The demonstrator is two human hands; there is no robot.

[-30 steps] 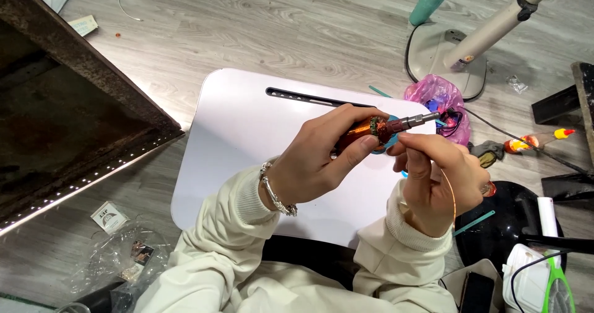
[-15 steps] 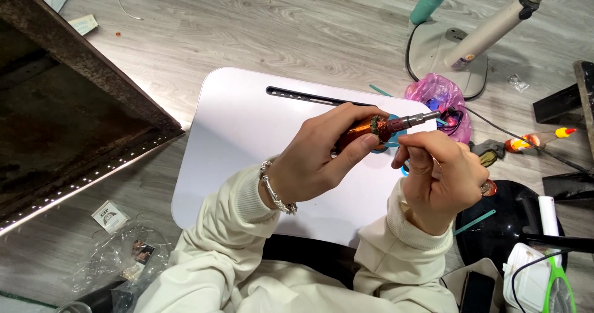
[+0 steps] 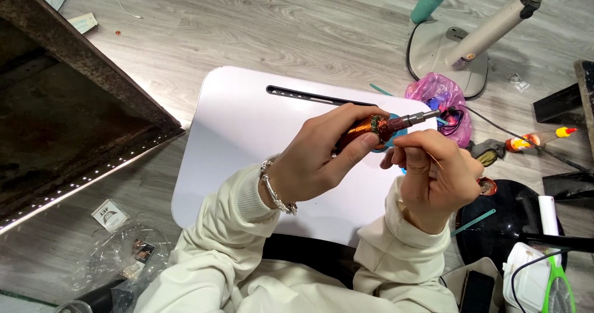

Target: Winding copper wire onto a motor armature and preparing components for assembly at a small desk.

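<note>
My left hand (image 3: 322, 155) grips a small motor rotor (image 3: 371, 128) wound with copper-coloured wire, its metal shaft pointing right. A beaded bracelet sits on that wrist. My right hand (image 3: 433, 174) is just right of the rotor, thumb and fingers pinched on a thin strand of copper wire (image 3: 435, 160) that runs toward the winding. Both hands hover over a white lap table (image 3: 247, 133) with a dark slot along its far edge. A blue round object (image 3: 396, 135) lies on the table, mostly hidden behind the rotor.
A pink plastic bag (image 3: 436, 96) lies past the table's right corner, near a lamp stand base (image 3: 442, 53). A dark metal frame (image 3: 68, 96) fills the left. Clear plastic packaging (image 3: 117, 257) lies at lower left; tools and a black round object (image 3: 513, 226) at right.
My right hand has drawn back slightly toward me with the wire pinched, and the rotor has turned a little in my left hand.
</note>
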